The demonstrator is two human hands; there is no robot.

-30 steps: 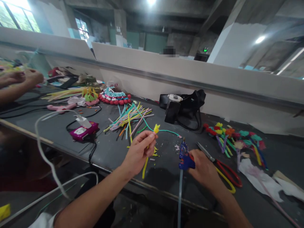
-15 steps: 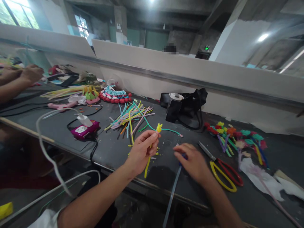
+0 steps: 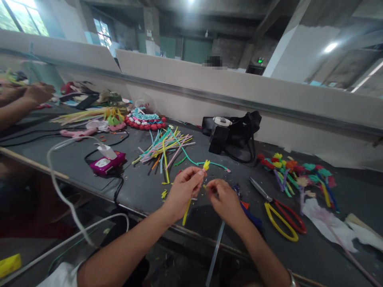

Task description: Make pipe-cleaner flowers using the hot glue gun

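A co-worker's hand (image 3: 38, 92) is far left. A pink box (image 3: 106, 163) and loose stems (image 3: 164, 146) lie on the table (image 3: 140, 187). The left hand (image 3: 183, 190) pinches a yellow stem (image 3: 206, 165) upright above the table's near edge. The right hand (image 3: 224, 199) touches it, but I cannot tell whether it grips. A glue gun (image 3: 249, 213) and scissors (image 3: 281, 217) lie to the right.

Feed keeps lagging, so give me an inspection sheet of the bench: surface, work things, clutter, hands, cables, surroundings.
Surface: dark bench, cut scraps.
Job's things: yellow flower on its stem; blue glue gun lying by right wrist.
Clutter: loose pipe cleaners, scissors, finished flowers, black bag.
Hands: left hand pinches the stem; right hand at it, grip unclear.
Cables: white cable, black cord at pink device.
Surroundings: grey partition; another person's hands far left.
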